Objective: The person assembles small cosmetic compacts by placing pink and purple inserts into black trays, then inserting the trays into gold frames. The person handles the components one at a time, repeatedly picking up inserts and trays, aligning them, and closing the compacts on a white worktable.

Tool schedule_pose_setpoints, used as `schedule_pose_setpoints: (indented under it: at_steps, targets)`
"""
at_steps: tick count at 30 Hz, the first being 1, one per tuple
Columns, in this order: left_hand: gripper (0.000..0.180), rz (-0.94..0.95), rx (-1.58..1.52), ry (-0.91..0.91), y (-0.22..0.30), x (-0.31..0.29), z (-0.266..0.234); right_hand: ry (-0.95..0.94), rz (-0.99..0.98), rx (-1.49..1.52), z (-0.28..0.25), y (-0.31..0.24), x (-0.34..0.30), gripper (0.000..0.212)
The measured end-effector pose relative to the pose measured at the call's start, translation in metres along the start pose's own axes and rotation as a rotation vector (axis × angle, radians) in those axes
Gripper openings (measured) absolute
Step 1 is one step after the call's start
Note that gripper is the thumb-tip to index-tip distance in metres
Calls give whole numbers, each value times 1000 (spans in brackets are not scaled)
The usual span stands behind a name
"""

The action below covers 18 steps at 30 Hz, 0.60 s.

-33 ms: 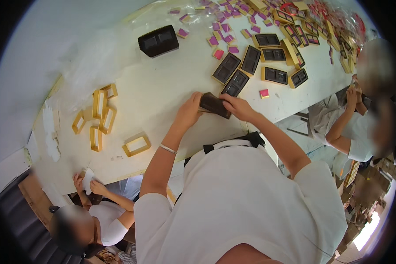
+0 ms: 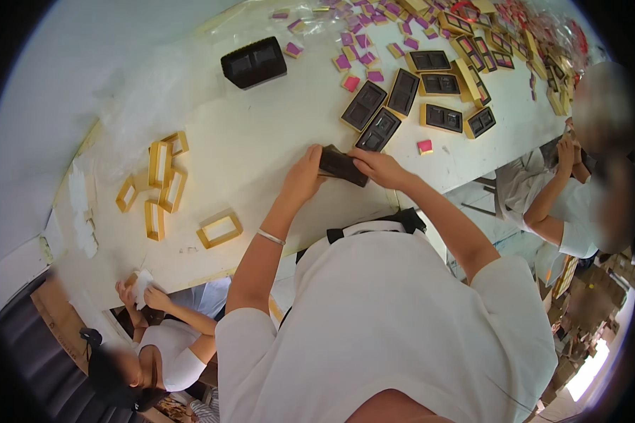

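Hardly anything moves: a co-worker's head (image 2: pixel 111 375) at left shifts slightly, while the dark tray (image 2: pixel 342 166) stays over the table (image 2: pixel 261 141), its ends held between the closed fingers of the left hand (image 2: pixel 304 175) and right hand (image 2: pixel 381 169); the same handling continues.

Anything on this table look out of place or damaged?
Two mild oddities. A red block lies by itself near the table's near edge, apart from the scattered purple pieces. At far left, a ragged white patch breaks the surface, possibly wear; I can't tell.
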<state>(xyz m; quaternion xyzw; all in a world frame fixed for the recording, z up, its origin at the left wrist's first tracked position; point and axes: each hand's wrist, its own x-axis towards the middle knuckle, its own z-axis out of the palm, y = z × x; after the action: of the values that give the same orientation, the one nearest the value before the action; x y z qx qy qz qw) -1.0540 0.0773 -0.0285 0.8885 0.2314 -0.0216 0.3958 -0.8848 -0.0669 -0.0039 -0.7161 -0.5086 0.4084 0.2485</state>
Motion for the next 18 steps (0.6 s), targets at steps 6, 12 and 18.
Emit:
schedule_pose_setpoints:
  at_steps: [6,12,18]
  targets:
    - [69,-54,-74,45,-2,-12,-5,-152,-3,-169,-23,-9,8,23]
    - [66,-59,-80,-45,12,-13,0,-24,17,-326,11,4,9,28]
    - [61,-101,-48,24,9,-20,2,135,-158,-373,5,-11,-5,36]
